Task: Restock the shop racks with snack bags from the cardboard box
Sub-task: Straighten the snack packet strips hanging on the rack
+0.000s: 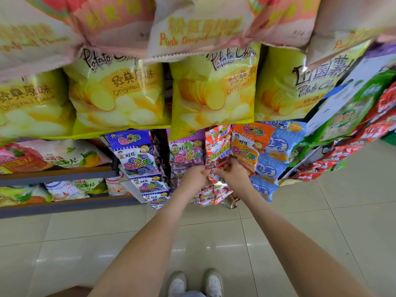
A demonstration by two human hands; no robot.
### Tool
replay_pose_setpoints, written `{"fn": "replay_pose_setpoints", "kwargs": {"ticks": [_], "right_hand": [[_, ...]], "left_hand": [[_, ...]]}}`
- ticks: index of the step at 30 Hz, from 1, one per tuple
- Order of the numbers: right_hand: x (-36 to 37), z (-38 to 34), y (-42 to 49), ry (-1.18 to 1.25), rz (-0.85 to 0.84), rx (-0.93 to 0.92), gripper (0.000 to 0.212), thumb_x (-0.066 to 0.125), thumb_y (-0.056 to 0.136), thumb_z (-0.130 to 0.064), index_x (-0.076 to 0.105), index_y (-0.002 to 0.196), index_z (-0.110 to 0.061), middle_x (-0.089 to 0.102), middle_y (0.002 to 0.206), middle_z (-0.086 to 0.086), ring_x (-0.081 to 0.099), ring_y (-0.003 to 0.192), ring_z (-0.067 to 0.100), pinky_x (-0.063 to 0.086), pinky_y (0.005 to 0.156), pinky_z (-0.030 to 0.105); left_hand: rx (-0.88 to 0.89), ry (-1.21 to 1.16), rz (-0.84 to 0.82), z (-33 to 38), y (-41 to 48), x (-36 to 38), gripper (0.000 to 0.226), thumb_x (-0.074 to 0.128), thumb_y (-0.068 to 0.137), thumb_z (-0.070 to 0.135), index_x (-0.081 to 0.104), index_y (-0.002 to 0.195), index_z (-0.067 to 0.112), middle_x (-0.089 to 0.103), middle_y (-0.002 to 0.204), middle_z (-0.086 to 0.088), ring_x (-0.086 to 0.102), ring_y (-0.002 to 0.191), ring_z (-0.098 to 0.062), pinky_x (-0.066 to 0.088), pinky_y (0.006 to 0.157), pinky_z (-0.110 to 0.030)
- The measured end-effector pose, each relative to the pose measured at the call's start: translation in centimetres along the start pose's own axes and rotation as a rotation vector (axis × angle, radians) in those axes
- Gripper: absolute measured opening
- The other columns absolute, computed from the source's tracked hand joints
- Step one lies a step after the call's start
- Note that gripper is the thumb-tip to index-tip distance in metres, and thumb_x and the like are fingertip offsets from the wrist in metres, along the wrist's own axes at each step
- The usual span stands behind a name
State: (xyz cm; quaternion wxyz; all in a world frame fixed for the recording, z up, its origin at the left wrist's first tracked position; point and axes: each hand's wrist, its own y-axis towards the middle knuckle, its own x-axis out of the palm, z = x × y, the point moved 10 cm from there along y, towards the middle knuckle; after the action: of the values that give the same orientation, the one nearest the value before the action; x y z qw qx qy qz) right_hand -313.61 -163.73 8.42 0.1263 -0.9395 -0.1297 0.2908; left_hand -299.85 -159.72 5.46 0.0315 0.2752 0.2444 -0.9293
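Note:
A red-and-white QQ candy bag [217,151] hangs in the rack's middle row, between a purple grape bag [187,155] and an orange bag [249,144]. My left hand [196,175] pinches the red bag's lower left part. From the right, my right hand [232,173] grips the same bag, fingers curled over its lower edge. More red bags [216,195] hang below my hands. No cardboard box is in view.
Large yellow potato chip bags [120,95] hang above, pink ones [199,28] higher still. Blue blueberry QQ bags [139,159] hang left, light blue puff bags [276,155] right. Shelves [57,173] with chip bags run left. Tiled floor [300,221] and my shoes [195,284] lie below.

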Motion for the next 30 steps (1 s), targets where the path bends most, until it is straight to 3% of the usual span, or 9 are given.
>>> {"fn": "replay_pose_setpoints", "kwargs": {"ticks": [3,5,8,13,16,20,22,25,30], "right_hand": [[-1.3,0.6,1.0,-0.065,0.093,0.015,0.009,0.067,0.085,-0.019,0.064,0.085,-0.01,0.061,0.069,0.004,0.054,0.061,0.022,0.038,0.051,0.027],[-2.2,1.3,1.1,-0.079,0.174,0.033,0.017,0.064,0.086,-0.017,0.061,0.07,-0.012,0.057,0.058,0.006,0.05,0.054,0.025,0.035,0.05,0.03],[-2.5,1.7,0.5,-0.092,0.248,0.07,0.017,0.058,0.091,-0.019,0.065,0.084,-0.006,0.058,0.062,0.004,0.047,0.05,0.017,0.03,0.045,0.029],[-0.9,0.7,0.1,-0.034,0.189,0.038,0.016,0.059,0.091,-0.016,0.062,0.098,-0.002,0.059,0.074,0.003,0.049,0.057,0.011,0.034,0.047,0.021],[-0.5,0.4,-0.1,-0.051,0.174,0.039,0.018,0.057,0.092,-0.015,0.062,0.1,0.001,0.058,0.077,0.003,0.048,0.057,0.009,0.034,0.048,0.021],[-0.8,-0.2,-1.2,-0.074,0.179,0.044,0.02,0.056,0.092,-0.011,0.058,0.105,0.004,0.056,0.076,0.003,0.048,0.058,0.012,0.03,0.043,0.013],[-1.1,-0.4,-2.4,-0.057,0.184,0.074,0.023,0.057,0.091,-0.01,0.054,0.112,-0.001,0.057,0.078,0.004,0.05,0.062,0.017,0.034,0.046,0.019],[0.0,-0.5,-4.2,-0.126,0.105,0.131,0.019,0.058,0.091,-0.013,0.051,0.105,-0.003,0.061,0.084,0.011,0.051,0.062,0.019,0.037,0.049,0.028],[5.1,-3.3,-8.2,-0.277,-0.174,0.127,0.028,0.058,0.09,-0.02,0.055,0.111,-0.002,0.063,0.099,0.014,0.056,0.082,0.026,0.04,0.064,0.03]], "left_hand": [[0.063,0.107,0.154,0.7,-0.1,-1.2,0.025,0.041,0.101,0.02,0.06,0.089,0.009,0.062,0.085,-0.013,0.057,0.079,-0.027,0.037,0.064,-0.03],[0.068,0.224,0.218,0.9,-0.7,-1.5,0.036,0.035,0.103,0.031,0.058,0.084,0.01,0.058,0.072,-0.007,0.057,0.075,-0.027,0.04,0.063,-0.031],[0.012,0.371,0.233,0.1,-1.6,-1.0,0.046,0.032,0.103,0.036,0.058,0.084,0.004,0.055,0.068,-0.005,0.053,0.068,-0.026,0.037,0.058,-0.03],[0.062,0.248,0.176,-1.6,-2.1,-0.2,0.031,0.038,0.1,0.021,0.061,0.097,0.0,0.067,0.091,-0.017,0.06,0.077,-0.029,0.044,0.064,-0.032],[0.044,0.174,0.12,-1.7,-2.3,-0.1,0.029,0.039,0.1,0.019,0.06,0.096,0.0,0.065,0.089,-0.018,0.057,0.073,-0.028,0.045,0.063,-0.032],[-0.01,0.128,0.02,-1.4,-2.7,0.1,0.031,0.037,0.102,0.021,0.058,0.104,-0.002,0.061,0.095,-0.018,0.056,0.084,-0.031,0.04,0.067,-0.031],[-0.048,0.095,-0.013,-1.1,-3.3,0.0,0.032,0.035,0.102,0.023,0.057,0.106,0.0,0.061,0.097,-0.017,0.057,0.09,-0.033,0.04,0.07,-0.032],[-0.059,0.105,-0.031,-0.6,-5.0,-0.6,0.031,0.036,0.102,0.023,0.055,0.106,-0.001,0.06,0.096,-0.02,0.054,0.086,-0.032,0.035,0.065,-0.032],[-0.158,0.14,-0.004,-3.1,-10.1,-3.2,0.033,0.041,0.099,0.022,0.051,0.126,0.007,0.059,0.122,-0.018,0.056,0.109,-0.034,0.045,0.084,-0.035]]}}
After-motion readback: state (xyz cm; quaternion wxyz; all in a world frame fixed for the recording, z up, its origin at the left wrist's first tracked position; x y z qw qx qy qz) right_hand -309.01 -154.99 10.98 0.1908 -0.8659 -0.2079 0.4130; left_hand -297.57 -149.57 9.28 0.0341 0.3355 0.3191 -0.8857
